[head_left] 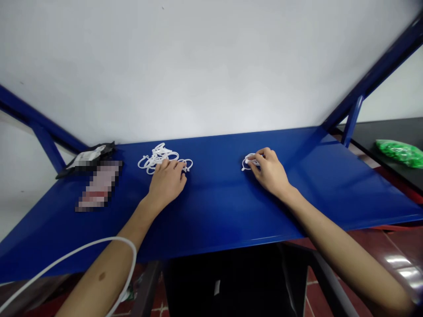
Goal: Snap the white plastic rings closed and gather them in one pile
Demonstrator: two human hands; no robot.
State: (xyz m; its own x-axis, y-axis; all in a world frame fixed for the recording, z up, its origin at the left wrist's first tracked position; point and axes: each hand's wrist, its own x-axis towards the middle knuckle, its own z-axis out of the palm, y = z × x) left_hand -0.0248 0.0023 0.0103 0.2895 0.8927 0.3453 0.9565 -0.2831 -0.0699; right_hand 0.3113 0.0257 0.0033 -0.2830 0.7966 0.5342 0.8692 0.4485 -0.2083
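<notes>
In the head view, a tangled pile of white loops [159,152] lies on the blue table [211,193], left of the middle and close to its back edge. The loops look thin and smooth, cord-like or plastic, plain white throughout, bent into uneven rounds that overlap and cross; small rounded knobs or ends stick out here and there, and the pile is too tangled to count. The left hand [168,181] lies palm down over the near side of the pile, fingers spread a little and touching it; whether they grip any loop cannot be told, since the hand covers the contact. Well apart to the right, a smaller white loop cluster [246,161] sits on the same table, its curves lying nearly one over another, with a couple of round white knobs showing at its left side. The right hand [271,172] pinches this cluster between thumb and forefinger, the fingertips brought together on it near a knob. Left of the pile lie a black package [107,150] and a pixelated item [102,180], and a white cable [115,238] curves across the left forearm in the foreground.
</notes>
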